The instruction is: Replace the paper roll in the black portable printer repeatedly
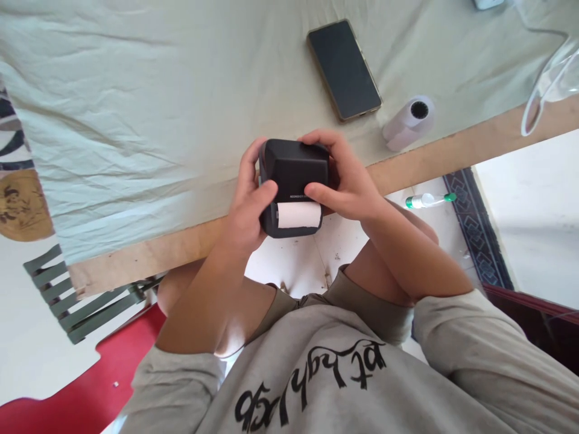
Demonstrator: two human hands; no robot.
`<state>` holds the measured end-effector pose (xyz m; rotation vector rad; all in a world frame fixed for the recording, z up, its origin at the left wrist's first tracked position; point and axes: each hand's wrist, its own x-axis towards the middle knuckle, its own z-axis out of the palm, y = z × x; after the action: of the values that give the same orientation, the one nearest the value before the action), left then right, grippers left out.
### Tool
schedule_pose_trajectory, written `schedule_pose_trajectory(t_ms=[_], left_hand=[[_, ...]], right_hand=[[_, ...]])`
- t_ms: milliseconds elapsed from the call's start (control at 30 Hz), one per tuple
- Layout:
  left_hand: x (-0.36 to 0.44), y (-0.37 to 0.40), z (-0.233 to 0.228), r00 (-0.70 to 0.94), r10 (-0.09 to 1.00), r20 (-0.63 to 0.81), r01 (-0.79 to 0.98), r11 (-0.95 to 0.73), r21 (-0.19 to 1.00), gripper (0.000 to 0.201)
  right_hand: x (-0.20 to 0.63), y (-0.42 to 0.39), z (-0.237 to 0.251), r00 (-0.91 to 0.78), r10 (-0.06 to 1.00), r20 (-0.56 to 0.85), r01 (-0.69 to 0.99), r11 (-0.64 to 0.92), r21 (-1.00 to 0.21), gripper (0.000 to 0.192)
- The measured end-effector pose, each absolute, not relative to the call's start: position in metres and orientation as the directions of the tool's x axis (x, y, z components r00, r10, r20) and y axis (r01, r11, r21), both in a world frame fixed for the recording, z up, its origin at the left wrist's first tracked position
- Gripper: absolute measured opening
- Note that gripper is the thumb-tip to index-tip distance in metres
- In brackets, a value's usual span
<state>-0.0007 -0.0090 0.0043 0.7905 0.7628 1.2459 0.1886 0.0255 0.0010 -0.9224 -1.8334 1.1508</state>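
Two hands clasp one printer (296,166) between them: the left hand (246,205) wraps its 9 o'clock side, the right hand (350,175) its 3 o'clock side. Its long axis runs roughly from 12 to 6 o'clock, out from the person's body, over the desk's (149,259) front edge (whether its underside touches the wood cannot be told). White paper (298,214) lies across the 6 o'clock end, its own length set from 9 to 3. Both thumbs press on the top face just past the paper, the left at its 11 o'clock corner, the right at its 1 o'clock; neither hand is plainly nearer. From the printer, a phone (345,69) lies flat at 1 o'clock, and a roll (400,132) seems to stand on end at 2, nearer the right hand.
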Motion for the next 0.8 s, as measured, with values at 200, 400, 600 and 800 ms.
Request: schedule_pose_trajectory(t_ms=[200,400,600,800], left_hand=[[0.001,-0.005,0.010,0.136,0.972,-0.190,-0.517,0.233,0.824,0.032],[0.004,-0.007,0.013,0.089,0.972,-0.216,-0.532,0.230,0.815,0.032],[0.005,-0.007,0.013,0.068,0.980,-0.185,-0.510,0.193,0.838,0.035],[0.004,-0.007,0.010,0.033,0.983,-0.182,-0.542,0.170,0.823,0.032]], right_hand=[[0.193,0.028,-0.008,-0.348,0.897,0.274,0.102,0.327,-0.940,0.052],[0.194,0.026,-0.009,-0.366,0.889,0.274,0.135,0.342,-0.930,0.056],[0.193,0.024,-0.003,-0.426,0.839,0.339,0.202,0.453,-0.868,0.056],[0.192,0.022,0.003,-0.467,0.821,0.327,0.276,0.487,-0.828,0.065]])
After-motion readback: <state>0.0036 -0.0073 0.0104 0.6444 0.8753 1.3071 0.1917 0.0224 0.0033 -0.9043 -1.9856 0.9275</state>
